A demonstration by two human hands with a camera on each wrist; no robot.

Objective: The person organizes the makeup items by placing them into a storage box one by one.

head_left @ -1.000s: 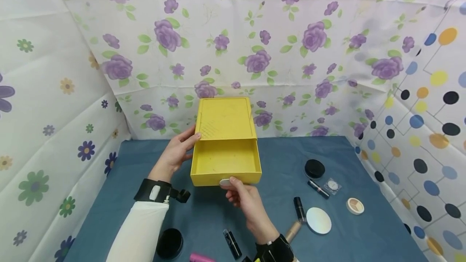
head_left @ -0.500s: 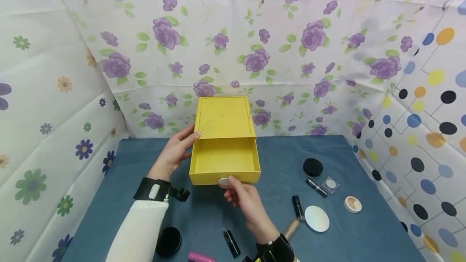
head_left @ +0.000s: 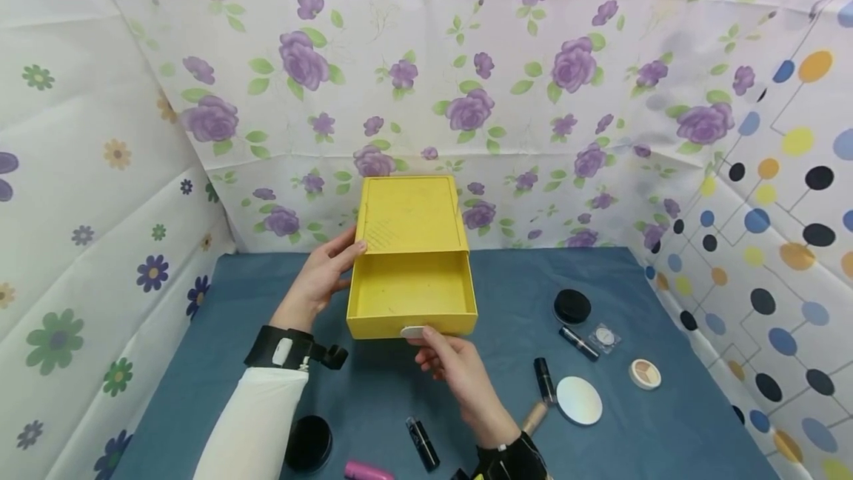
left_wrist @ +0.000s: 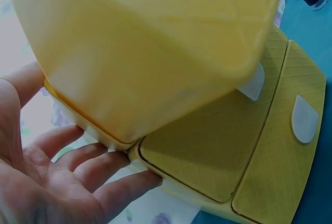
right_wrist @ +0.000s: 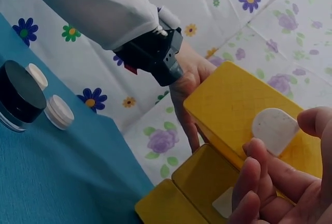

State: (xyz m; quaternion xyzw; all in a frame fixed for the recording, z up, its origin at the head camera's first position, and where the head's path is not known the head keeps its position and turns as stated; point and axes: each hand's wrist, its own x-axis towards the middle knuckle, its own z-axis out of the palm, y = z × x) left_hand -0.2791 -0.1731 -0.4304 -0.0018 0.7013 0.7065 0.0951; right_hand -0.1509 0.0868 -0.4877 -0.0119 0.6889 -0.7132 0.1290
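A yellow drawer box [head_left: 412, 213] stands at the back centre against the floral sheet. Its top drawer [head_left: 413, 295] is pulled out, with a bare yellow inside. My left hand [head_left: 318, 280] rests against the box's left side, thumb at the front edge of the top; in the left wrist view its fingers lie loosely extended along the side. My right hand [head_left: 460, 372] is at the drawer front, thumb and index finger at opposite edges of the white knob [right_wrist: 274, 130], the other fingers loosely bent. Lower drawers [left_wrist: 207, 141] with white knobs [left_wrist: 304, 120] are closed beneath.
On the blue cloth [head_left: 506, 287] lie a dark round jar [head_left: 309, 444], a pink tube [head_left: 368, 471], a black tube [head_left: 423, 444], a black stick [head_left: 544, 380], a beige tube [head_left: 535, 417], a white disc [head_left: 579, 400], a black compact [head_left: 572, 307] and a round palette [head_left: 645, 374].
My right hand has shifted slightly right, and more of the white knob shows beside the thumb. The left hand and the pulled-out drawer hold their position.
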